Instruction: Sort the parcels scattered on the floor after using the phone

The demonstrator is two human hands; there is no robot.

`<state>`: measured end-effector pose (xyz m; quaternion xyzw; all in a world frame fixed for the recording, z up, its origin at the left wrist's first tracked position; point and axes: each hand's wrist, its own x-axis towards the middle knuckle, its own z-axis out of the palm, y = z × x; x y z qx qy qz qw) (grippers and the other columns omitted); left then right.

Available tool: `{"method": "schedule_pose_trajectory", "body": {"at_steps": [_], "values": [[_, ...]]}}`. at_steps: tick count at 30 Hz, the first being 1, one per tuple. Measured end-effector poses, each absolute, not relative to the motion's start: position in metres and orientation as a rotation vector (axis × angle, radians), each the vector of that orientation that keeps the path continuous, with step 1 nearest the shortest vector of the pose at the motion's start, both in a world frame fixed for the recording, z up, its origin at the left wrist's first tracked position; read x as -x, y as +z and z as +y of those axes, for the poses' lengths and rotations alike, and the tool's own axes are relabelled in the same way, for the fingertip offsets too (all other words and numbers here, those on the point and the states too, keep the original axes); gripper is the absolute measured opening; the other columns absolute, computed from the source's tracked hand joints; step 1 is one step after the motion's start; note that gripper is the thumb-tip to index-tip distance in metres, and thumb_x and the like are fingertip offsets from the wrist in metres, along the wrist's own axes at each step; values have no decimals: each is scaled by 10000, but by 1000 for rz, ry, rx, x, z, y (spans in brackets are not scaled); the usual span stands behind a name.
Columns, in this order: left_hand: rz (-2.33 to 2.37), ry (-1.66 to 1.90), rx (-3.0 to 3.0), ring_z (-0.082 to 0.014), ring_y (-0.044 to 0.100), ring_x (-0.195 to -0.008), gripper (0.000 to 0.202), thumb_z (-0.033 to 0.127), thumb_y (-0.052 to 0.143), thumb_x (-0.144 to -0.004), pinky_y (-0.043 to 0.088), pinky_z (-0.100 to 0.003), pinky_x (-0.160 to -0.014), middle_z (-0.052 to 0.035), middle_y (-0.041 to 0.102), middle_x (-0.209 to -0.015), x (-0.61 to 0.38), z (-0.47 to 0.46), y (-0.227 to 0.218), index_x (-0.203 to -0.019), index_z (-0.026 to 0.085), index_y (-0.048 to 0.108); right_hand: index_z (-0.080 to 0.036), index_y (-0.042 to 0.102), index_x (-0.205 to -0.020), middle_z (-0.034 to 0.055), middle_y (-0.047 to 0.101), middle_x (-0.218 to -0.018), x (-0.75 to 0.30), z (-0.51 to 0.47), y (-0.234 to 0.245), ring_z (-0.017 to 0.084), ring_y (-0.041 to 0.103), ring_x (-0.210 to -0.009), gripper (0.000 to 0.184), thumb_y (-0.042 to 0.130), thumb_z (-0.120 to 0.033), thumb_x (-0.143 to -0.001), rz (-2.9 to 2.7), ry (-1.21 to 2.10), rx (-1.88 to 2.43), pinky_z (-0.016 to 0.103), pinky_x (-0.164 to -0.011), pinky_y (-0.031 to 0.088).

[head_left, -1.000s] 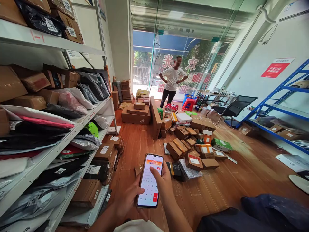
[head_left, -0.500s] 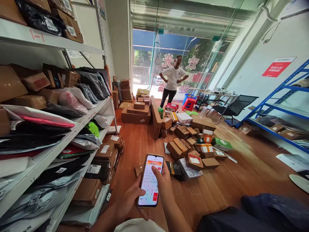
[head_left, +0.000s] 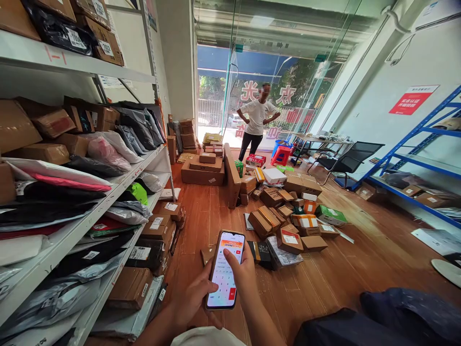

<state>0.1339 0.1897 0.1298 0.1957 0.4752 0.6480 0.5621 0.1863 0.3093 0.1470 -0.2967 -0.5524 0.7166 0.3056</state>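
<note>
A smartphone is held upright between my two hands, its lit screen showing a number keypad, an orange banner and a red key. My left hand grips its lower left edge, thumb resting over the keypad's left side. Around the right edge my right hand is closed, with its thumb laid across the upper part of the screen. The fingers behind the phone are mostly hidden.
White shelving full of parcels runs along the left. Many boxes lie heaped on the wooden floor ahead. A person stands by the glass front. At right are a black chair, a blue rack and dark bags nearby.
My right thumb has shifted slightly up and left over the screen. The phone stays in both hands, and the person by the glass stands in the same pose.
</note>
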Motion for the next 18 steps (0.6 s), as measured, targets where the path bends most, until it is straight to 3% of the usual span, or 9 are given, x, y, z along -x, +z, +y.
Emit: {"method": "schedule_pose_trajectory", "body": {"at_steps": [10,15,18], "values": [[1076,1551,-465,-316,585,-993,866,333,538,-700,568,-319,-513,-134,532,-1279,-134,187,126,-1462,306,129,-187,489,-871,-4,647,-671,-188,304,156,177,615,-614,626,814,-503,-439,-1486,1897,829,294,-579,516],[1006,1588,-449,-330,585,-1007,808,297,508,-737,564,-323,-477,-125,520,-1308,-132,185,126,-1455,350,141,-196,501,-1006,30,678,-790,-191,310,134,202,638,-677,613,740,-567,-581,-1462,1995,711,296,-577,510],[898,1623,-489,-350,565,-1064,757,298,485,-765,561,-317,-474,-133,503,-1337,-130,182,126,-1454,328,173,-205,540,-1024,44,692,-846,-197,315,129,219,643,-712,540,704,-531,-625,-1469,2133,629,329,-624,519]]}}
